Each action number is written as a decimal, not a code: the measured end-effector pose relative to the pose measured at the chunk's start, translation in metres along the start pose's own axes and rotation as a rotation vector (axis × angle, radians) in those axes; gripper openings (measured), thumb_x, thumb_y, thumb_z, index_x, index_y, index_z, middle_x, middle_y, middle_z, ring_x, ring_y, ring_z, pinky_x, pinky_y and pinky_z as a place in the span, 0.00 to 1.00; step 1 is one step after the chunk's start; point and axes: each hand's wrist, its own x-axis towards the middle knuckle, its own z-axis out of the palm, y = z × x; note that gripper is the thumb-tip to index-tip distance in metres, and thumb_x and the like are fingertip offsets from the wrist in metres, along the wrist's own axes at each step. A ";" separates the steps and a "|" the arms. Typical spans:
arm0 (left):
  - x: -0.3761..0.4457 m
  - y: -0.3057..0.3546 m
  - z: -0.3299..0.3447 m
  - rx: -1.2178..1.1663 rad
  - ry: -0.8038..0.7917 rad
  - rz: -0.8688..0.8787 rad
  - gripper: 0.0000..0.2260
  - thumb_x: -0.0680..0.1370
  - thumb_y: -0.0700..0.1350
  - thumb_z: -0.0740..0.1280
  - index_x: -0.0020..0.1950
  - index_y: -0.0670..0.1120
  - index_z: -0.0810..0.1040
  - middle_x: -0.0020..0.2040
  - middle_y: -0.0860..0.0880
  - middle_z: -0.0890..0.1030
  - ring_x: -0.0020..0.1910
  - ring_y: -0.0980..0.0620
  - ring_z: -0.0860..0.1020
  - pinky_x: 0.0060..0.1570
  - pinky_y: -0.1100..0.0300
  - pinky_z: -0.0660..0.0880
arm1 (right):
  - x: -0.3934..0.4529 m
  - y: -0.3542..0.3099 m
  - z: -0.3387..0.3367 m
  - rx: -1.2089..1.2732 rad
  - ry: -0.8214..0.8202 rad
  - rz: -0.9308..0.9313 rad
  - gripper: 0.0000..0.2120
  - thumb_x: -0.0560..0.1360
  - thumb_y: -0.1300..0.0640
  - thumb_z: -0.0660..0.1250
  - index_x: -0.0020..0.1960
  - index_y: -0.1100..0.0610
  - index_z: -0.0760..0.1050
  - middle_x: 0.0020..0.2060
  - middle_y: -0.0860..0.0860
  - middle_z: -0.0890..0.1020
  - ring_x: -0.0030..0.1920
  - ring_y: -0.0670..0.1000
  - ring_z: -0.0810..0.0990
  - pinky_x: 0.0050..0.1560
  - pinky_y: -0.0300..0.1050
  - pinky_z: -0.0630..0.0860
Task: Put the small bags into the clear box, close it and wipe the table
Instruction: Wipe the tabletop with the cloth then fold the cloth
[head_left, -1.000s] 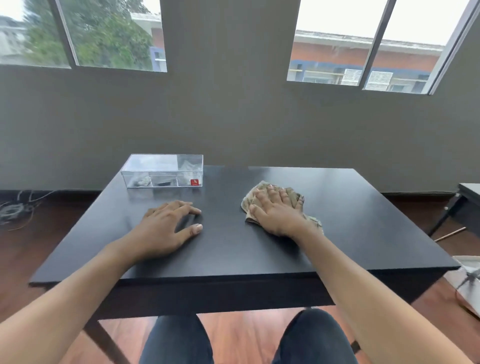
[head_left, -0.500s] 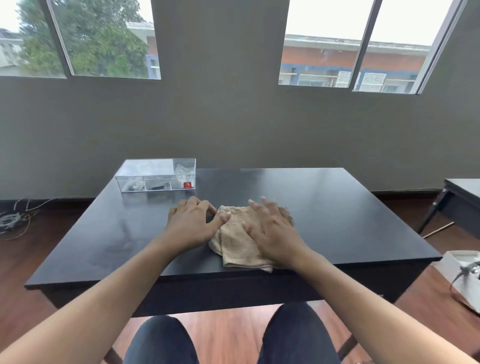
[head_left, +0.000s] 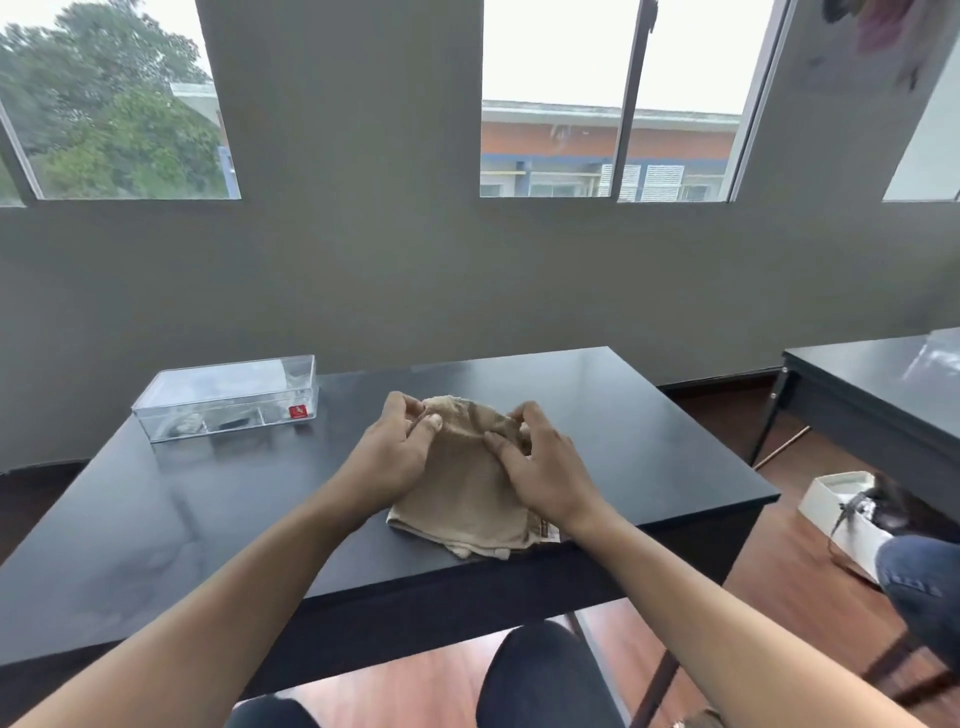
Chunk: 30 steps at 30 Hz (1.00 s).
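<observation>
Head view, the only one: both hands are on the cloth, which lies rumpled on the table close to the near edge, right in front of the person. The left hand pinches the cloth's far-left corner between thumb and fingers, closed on fabric; the right hand sits just beside it, fingers curled and narrow, gripping the raised far edge. That far edge is lifted into a ridge between the two hands, while the near part lies flat, a corner reaching the table's lip at about 6 o'clock from the hands. The cloth's long axis runs from 12 to 6, away from the person. It looks like the cloth is being gathered or refolded, so the wiping seems mid-course or near its end. Now the box: it stands at about 10 o'clock from the left hand, well apart, near the table's far-left corner, its long side running 9 to 3. Its lid looks to be on, and small dark and pale shapes show through the wall, likely the bags, though they are too small to tell one from another. The left hand is the nearer one to it. Nothing lies between cloth and box. Off the table at 3 o'clock stands a second table, and on the floor a white bin, both clear of the hands.
</observation>
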 end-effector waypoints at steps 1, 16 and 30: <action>0.000 0.007 0.005 -0.028 -0.010 -0.019 0.10 0.84 0.54 0.60 0.59 0.50 0.68 0.46 0.50 0.77 0.44 0.51 0.77 0.44 0.51 0.76 | -0.001 0.002 -0.011 0.000 0.041 -0.021 0.09 0.81 0.47 0.67 0.52 0.49 0.69 0.33 0.44 0.77 0.35 0.42 0.75 0.39 0.39 0.70; 0.022 0.074 0.156 -0.357 -0.350 -0.029 0.31 0.70 0.45 0.78 0.66 0.53 0.64 0.52 0.47 0.83 0.50 0.51 0.84 0.53 0.49 0.83 | 0.025 0.066 -0.181 -0.211 0.060 0.085 0.09 0.80 0.49 0.71 0.59 0.47 0.78 0.44 0.42 0.85 0.45 0.45 0.81 0.47 0.40 0.76; 0.029 0.046 0.172 0.682 -0.200 0.473 0.22 0.77 0.67 0.58 0.67 0.60 0.76 0.70 0.55 0.74 0.69 0.48 0.69 0.67 0.47 0.60 | 0.024 0.123 -0.133 -0.673 -0.160 0.232 0.26 0.85 0.43 0.56 0.81 0.49 0.63 0.82 0.51 0.60 0.83 0.52 0.54 0.81 0.57 0.44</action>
